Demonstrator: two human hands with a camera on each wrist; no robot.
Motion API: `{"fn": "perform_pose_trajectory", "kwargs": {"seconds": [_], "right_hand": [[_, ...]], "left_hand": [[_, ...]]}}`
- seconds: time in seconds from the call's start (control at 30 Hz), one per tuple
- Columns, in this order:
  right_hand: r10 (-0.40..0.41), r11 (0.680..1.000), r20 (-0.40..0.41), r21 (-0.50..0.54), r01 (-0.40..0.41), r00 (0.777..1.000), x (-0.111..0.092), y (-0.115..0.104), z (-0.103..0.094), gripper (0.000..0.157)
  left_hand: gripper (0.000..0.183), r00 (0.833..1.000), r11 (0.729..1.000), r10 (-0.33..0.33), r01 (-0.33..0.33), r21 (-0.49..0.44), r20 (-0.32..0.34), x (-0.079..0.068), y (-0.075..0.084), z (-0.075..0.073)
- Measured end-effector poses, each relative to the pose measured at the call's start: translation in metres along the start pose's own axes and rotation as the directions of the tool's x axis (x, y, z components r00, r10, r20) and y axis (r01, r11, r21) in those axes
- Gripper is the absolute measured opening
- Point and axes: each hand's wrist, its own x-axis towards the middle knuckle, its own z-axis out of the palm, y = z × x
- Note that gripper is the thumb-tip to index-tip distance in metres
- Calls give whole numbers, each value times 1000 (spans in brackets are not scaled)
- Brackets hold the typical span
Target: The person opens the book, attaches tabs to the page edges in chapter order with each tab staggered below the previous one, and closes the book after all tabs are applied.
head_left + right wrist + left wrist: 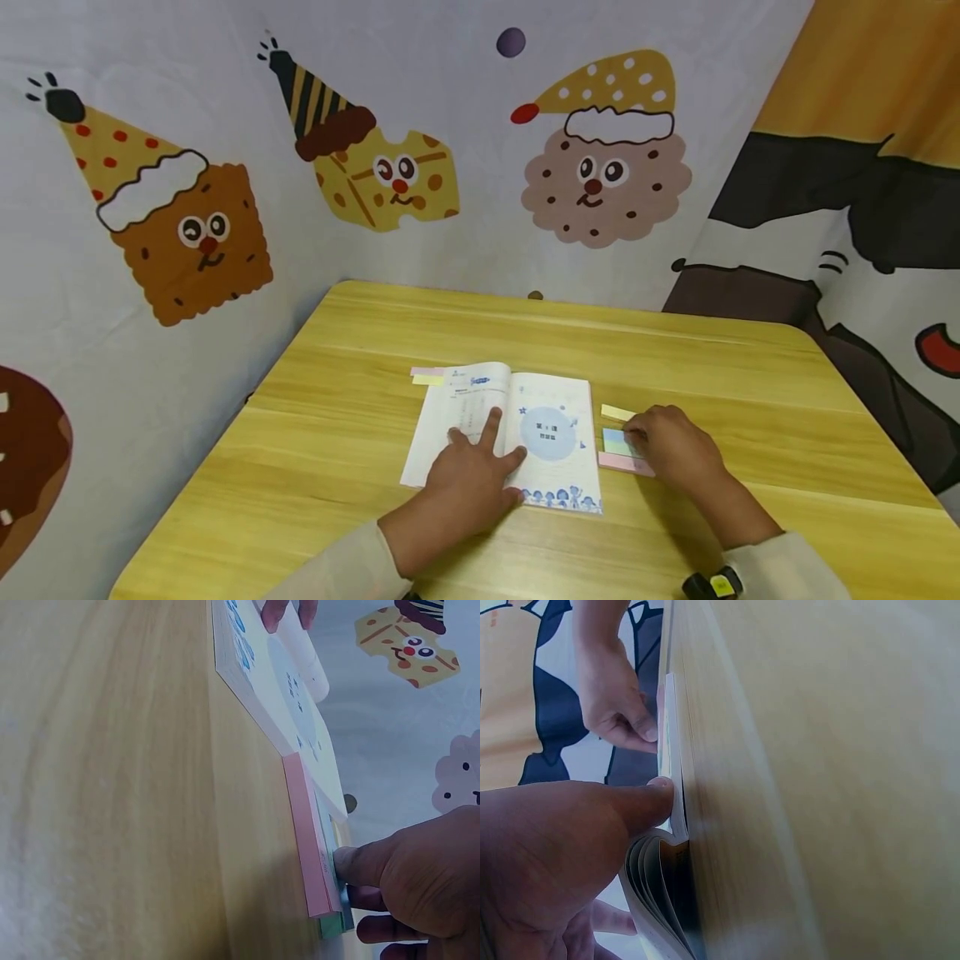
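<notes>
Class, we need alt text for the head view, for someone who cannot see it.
A person's left hand rests spread on an open book on a wood-grain table while the right hand touches pastel paper strips beside the book. Cartoon characters in hats decorate the backdrop.

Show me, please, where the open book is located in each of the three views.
Head: the open book, below the centre, partly under the left hand.
Left wrist: the book, edge-on, left of centre.
Right wrist: the book, top, slightly right of centre.
Shared landmark: the right hand, seen in all three.
</notes>
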Motion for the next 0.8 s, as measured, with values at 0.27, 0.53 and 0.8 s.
{"fn": "perform_pose_trajectory", "kwargs": {"seconds": [0.27,0.53,0.8], "right_hand": [[32,999,-26,-36,-33,999,-1,-3,0,12],[59,998,-13,-27,-59,998,2,-5,-1,12],[39,999,40,-16,-38,998,3,-6,-1,17]], "left_hand": [[59,1000,1000,-2,2,-17,-12,0,0,2],[59,1000,1000,-2,2,-7,-7,0,0,1],[59,1000,1000,-5,5,-6,-1,0,0,2]]}}
